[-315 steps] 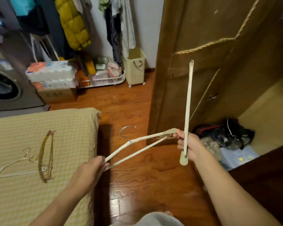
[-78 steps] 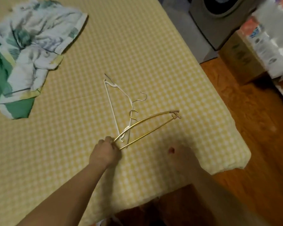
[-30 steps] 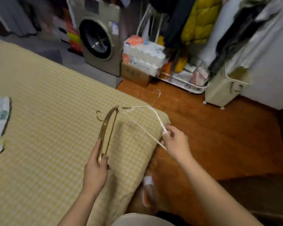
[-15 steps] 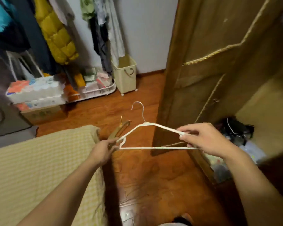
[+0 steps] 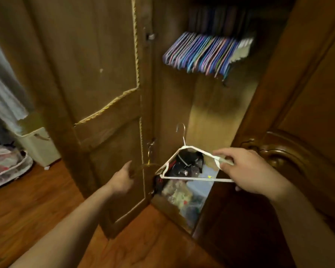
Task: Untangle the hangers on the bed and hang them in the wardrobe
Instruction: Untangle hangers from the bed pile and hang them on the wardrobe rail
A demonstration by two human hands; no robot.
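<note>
Right hand [image 5: 246, 169] gripping white hanger [image 5: 190, 177], left hand [image 5: 122, 178] gripping gold hanger [image 5: 143, 167], no legible writing

I can barely make out the gold hanger [image 5: 143, 167] against the door [image 5: 104, 74]; my left hand [image 5: 122, 180] covers its end. The hung hangers [image 5: 205, 53] blur together, their hooks lost in shadow.
</note>
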